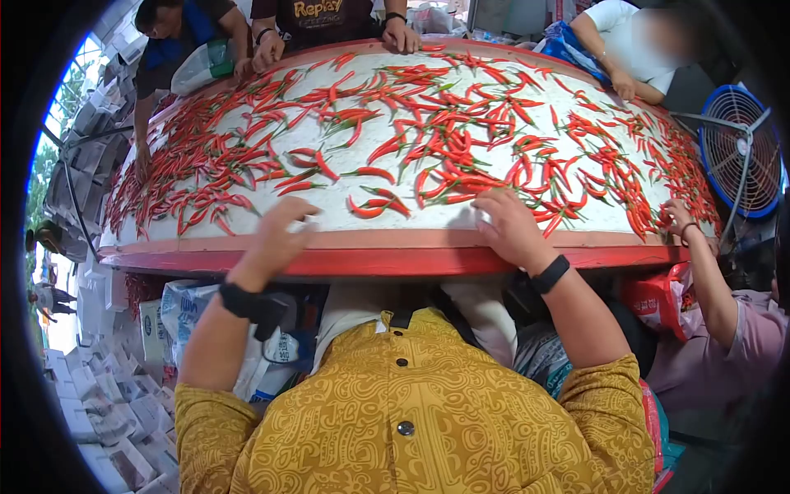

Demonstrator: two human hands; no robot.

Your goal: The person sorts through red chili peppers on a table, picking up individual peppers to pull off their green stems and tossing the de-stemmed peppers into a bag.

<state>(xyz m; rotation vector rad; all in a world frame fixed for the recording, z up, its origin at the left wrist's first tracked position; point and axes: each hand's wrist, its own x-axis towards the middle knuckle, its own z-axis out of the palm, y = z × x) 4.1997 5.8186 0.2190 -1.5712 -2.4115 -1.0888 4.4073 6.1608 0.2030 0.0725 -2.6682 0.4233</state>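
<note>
- Worktop (370,240): large round white surface with a red rim, the near edge pressed against the person's front. Red chili peppers (461,123) are scattered across nearly all of it.
- Other people stand at the far and right edges. A co-worker's hand (680,218) reaches into the peppers at right. A blue fan (741,152) stands beyond.
- Both hands rest on the near rim, fingers curled loosely downward, empty as far as shows. Whether either pinches anything underneath, cannot tell.
- Left hand (280,230): bare white surface under it, peppers just ahead and to its right.
- Right hand (506,226): nearer the peppers, touching or almost touching the cluster at its right.
- Nearest pepper pair (378,206): lies between the hands, just ahead of both. Long axes run roughly left-right along the rim. Glossy red, curved, thin green stems.
</note>
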